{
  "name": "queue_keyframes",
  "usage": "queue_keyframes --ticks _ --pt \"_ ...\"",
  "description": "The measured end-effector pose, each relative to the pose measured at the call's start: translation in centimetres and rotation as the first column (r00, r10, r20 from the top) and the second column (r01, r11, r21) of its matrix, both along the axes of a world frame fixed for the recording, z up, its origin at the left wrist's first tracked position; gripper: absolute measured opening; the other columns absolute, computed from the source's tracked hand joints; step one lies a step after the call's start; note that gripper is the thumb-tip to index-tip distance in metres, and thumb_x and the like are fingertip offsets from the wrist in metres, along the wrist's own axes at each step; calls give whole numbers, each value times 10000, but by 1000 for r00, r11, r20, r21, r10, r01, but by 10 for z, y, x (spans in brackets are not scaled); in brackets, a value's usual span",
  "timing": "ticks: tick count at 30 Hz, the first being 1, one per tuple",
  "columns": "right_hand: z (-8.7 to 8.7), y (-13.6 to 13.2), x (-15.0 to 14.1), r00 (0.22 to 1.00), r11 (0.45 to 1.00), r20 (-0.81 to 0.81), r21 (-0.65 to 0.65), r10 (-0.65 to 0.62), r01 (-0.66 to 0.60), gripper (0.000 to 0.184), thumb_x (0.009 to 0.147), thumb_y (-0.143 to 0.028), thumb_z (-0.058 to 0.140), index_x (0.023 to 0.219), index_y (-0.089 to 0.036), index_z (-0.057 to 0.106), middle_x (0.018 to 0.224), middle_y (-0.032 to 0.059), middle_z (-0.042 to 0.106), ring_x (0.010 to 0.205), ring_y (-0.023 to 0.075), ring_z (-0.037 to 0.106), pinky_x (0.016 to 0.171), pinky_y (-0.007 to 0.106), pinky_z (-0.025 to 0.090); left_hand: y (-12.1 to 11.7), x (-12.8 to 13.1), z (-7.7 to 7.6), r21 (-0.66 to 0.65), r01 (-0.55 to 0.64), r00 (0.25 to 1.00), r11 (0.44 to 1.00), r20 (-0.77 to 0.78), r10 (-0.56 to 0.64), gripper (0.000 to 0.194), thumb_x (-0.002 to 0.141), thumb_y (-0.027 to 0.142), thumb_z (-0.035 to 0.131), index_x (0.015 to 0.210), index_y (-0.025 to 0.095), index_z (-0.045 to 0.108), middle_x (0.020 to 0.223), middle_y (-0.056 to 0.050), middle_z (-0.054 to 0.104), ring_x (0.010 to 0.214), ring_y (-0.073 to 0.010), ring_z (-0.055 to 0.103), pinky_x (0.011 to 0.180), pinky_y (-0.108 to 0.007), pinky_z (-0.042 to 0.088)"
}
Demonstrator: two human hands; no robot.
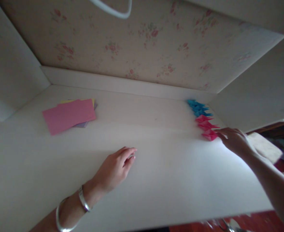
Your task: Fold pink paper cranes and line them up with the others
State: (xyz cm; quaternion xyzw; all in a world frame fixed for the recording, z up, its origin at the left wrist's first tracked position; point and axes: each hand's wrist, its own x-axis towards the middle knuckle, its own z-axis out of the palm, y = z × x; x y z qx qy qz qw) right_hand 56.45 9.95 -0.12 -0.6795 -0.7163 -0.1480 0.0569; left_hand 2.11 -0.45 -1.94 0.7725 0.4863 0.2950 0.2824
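Observation:
A row of folded paper cranes runs along the right side of the white desk: several blue cranes [198, 107] at the back and pink cranes [205, 121] in front of them. My right hand [233, 140] reaches in from the right, its fingertips closed on the pointed end of the nearest pink origami crane [209, 135], which sits on the desk. My left hand [115, 167] rests on the middle of the desk with fingers loosely bent, thumb apart from the forefinger, and nothing held. Two silver bangles circle the left wrist.
Paper sheets [69, 116], pink on top with yellow and purple beneath, lie at the back left of the desk [156, 180]. White side panels stand left and right, a flowered wall [142, 42] behind. A white cable [113, 11] hangs above. A pale block-like object [265, 148] is beyond the right edge.

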Motion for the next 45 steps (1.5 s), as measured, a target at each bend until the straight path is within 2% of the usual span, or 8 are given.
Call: queue_keyframes --ticks 6,10,17,21,26,30,33,45 --pt "7 -5 -8 998 998 36 -40 53 -52 288 942 -239 480 938 -182 762 1048 136 755 958 245 661 897 347 423 -2 -1 2 7 19 1000 1000 -4 -19 245 968 203 504 1185 204 617 1088 -63 722 915 -185 707 817 -297 564" --pt "13 -12 -27 999 996 4 84 41 -41 330 944 -241 428 899 -178 749 997 163 757 933 262 683 894 355 450 -2 0 3 12 14 1000 1000 19 -14 246 958 183 509 1168 215 632 1090 -62 724 949 -187 701 855 -303 557" --pt "-9 -48 -121 945 938 -281 339 170 -68 227 899 -370 503 875 -288 713 938 93 751 778 290 719 659 387 563 5 -9 23 -44 -45 991 998 121 50 190 949 231 532 1025 208 704 981 -54 740 818 -157 715 724 -232 577" --pt "-26 -77 -190 767 951 -566 233 303 -204 139 869 -351 579 881 -374 716 933 39 741 769 279 728 498 356 580 29 -47 51 139 -166 983 976 -48 175 208 961 252 509 1011 207 706 965 -42 745 796 -143 710 711 -218 571" --pt "-33 -93 -247 689 909 -619 106 377 -402 208 920 -308 526 938 -284 732 981 56 750 848 252 736 719 365 625 75 -132 65 331 -305 866 893 -294 405 238 934 279 487 1005 182 692 1102 -133 701 1089 -288 630 998 -449 469" --pt "-29 -93 -259 708 877 -558 81 434 -474 229 937 -279 503 937 -252 731 961 63 759 839 254 724 729 401 612 90 -192 48 295 -293 811 910 -428 400 297 821 342 609 1015 129 682 1187 -203 675 1196 -378 569 1055 -526 401" --pt "-28 -93 -258 705 881 -574 63 416 -468 235 945 -265 490 934 -248 724 965 63 756 852 244 722 741 384 607 87 -217 31 224 -254 799 941 -499 334 343 835 390 576 1055 148 682 1188 -173 697 1143 -336 622 1023 -447 453" --pt "-33 -93 -257 704 892 -586 74 401 -447 249 937 -299 493 905 -247 734 949 57 756 818 230 714 731 361 583 82 -236 28 64 -220 772 973 -599 214 455 928 419 403 1162 185 716 1260 -121 693 1172 -292 641 1018 -371 466"
